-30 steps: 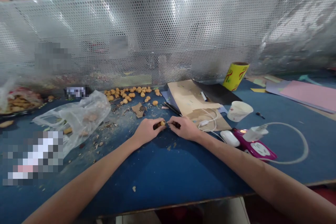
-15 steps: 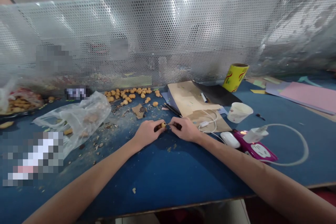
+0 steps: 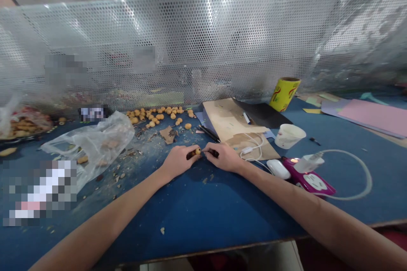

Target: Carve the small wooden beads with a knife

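Observation:
Both hands rest on the blue table (image 3: 197,207), fingertips almost meeting. My left hand (image 3: 177,161) is closed, pinching a small orange-yellow nut-like piece (image 3: 197,151) with a dark part beside it. My right hand (image 3: 224,156) is closed round a thin dark tool (image 3: 214,152) whose tip points at that piece. Behind the hands lies a scatter of several similar orange pieces (image 3: 155,114), with brown shell bits and dust (image 3: 133,152) to the left.
A clear plastic bag (image 3: 92,144) lies at the left. On the right are brown cardboard (image 3: 229,123), a white cup (image 3: 288,135), a yellow roll (image 3: 284,92), a white mouse (image 3: 278,168), a pink power strip (image 3: 310,180) with a white cable, and pink paper (image 3: 375,116). A perforated metal screen (image 3: 203,46) closes the back.

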Demonstrator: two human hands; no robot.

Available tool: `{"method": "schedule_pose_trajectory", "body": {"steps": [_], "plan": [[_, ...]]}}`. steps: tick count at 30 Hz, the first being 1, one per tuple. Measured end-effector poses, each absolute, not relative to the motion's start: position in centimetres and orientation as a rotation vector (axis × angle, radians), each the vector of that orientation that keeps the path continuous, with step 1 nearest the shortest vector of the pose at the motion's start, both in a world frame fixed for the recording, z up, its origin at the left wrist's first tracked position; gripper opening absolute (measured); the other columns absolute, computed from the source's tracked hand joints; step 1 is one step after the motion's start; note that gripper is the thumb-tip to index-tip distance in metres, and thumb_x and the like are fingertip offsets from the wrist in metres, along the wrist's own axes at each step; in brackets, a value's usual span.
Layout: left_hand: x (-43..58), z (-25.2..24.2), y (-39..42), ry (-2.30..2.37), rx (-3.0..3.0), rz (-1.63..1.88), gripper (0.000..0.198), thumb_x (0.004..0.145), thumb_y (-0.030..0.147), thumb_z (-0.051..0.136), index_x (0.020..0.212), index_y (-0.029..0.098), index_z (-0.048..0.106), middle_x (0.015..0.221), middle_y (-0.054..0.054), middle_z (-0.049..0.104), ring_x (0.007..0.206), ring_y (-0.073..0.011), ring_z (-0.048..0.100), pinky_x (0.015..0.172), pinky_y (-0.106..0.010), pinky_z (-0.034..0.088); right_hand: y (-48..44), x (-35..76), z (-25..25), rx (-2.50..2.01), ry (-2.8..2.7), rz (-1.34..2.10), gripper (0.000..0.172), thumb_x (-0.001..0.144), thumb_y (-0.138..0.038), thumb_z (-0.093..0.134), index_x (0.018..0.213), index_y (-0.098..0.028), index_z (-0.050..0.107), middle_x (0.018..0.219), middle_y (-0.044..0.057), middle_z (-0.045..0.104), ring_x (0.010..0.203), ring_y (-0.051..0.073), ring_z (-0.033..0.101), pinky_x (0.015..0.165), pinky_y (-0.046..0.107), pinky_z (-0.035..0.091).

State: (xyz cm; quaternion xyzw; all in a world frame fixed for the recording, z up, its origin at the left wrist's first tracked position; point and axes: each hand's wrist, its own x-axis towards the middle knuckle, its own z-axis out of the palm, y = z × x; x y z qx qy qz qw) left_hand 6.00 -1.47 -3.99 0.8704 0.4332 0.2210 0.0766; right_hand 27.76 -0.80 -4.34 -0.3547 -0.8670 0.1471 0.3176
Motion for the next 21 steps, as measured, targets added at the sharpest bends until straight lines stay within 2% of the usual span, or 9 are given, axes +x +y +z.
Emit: {"method": "schedule_pose_trajectory", "body": {"steps": [4,8,13,21], "plan": [[5.97,-3.96,-1.47,1.309,2.622,0.663,0.033,0.094,0.047,0.05,0.11,0.025,0.068,0.078,-0.002,0.07,0.069,-0.0187,0.063,0.065,-0.026,0.041,-0.77,27.76,-4.39,-0.946,-2.24,0.391,0.008,0.083,-0.016,0.053,0.081,-0.018,0.061,0.061,-0.003,0.055,0.053,0.009,0.048,0.056,0.02,0.037],[6.01,-4.16,-1.39,1.318,2.632,0.675,0.033,0.093,0.048,0.051,0.111,0.025,0.068,0.078,-0.003,0.07,0.069,-0.0188,0.063,0.065,-0.026,0.042,-0.76,27.7,-4.35,-0.927,-2.273,0.388,0.01,0.085,-0.017,0.053,0.085,-0.018,0.062,0.065,-0.002,0.059,0.056,0.01,0.051,0.059,0.02,0.038],[6.04,-4.33,-1.31,1.302,2.627,0.692,0.031,0.093,0.046,0.052,0.11,0.025,0.068,0.078,-0.002,0.07,0.07,-0.0184,0.063,0.066,-0.025,0.043,-0.85,27.69,-4.2,-0.957,-2.245,0.382,0.009,0.083,-0.015,0.053,0.08,-0.019,0.061,0.06,-0.003,0.056,0.052,0.009,0.047,0.056,0.02,0.036],[5.97,-4.03,-1.41,1.275,2.579,0.693,0.031,0.094,0.048,0.051,0.107,0.025,0.068,0.08,-0.001,0.071,0.07,-0.0168,0.063,0.066,-0.024,0.042,-0.78,27.7,-4.26,-0.939,-2.263,0.384,0.009,0.084,-0.016,0.054,0.082,-0.019,0.062,0.063,-0.003,0.058,0.054,0.009,0.05,0.058,0.02,0.037]]}}
